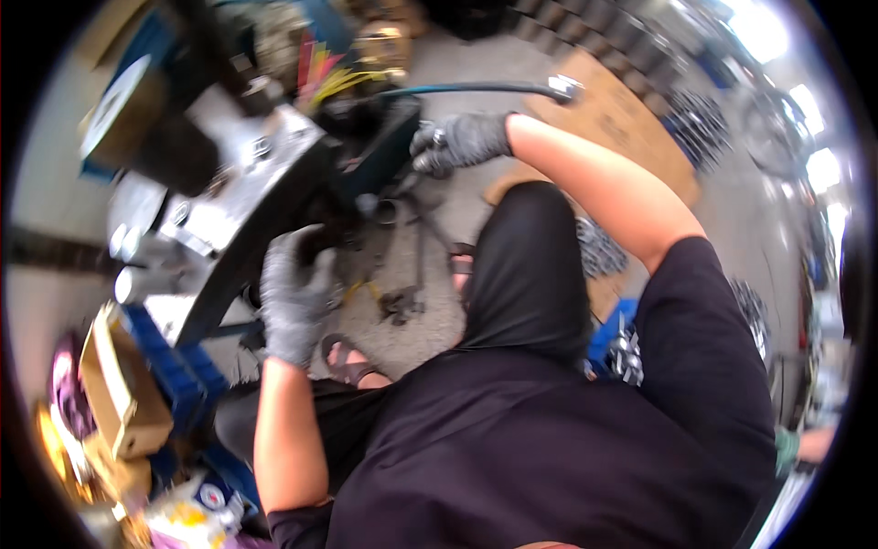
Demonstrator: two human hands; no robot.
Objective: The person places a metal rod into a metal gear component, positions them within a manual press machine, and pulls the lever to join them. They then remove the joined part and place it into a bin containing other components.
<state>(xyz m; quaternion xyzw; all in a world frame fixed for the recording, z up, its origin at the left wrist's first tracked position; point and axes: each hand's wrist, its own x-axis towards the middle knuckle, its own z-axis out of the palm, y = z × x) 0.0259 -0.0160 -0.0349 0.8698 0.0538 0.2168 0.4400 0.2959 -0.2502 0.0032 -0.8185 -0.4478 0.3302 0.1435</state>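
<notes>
My left hand [297,297], in a grey glove, is beside the near edge of the metal work table [240,206]. Its thumb stands apart from the bent fingers, and I see nothing held between them. Farther off and to the right, my right hand [462,145] wears a matching glove. Its fingers are curled around a small shiny metal part [439,138], whose exact shape is blurred. That hand is close to a dark bin [389,151] beside the table. Small ring-like metal pieces [262,146] lie on the tabletop.
A blue-black bar [476,89] with a metal end reaches across beyond my right hand. Cardboard [622,114] covers floor at the right, near piles of metal parts [697,128]. Blue crates [169,366] and an open carton [123,384] stand left. Another person's gloved hand [788,448] shows far right.
</notes>
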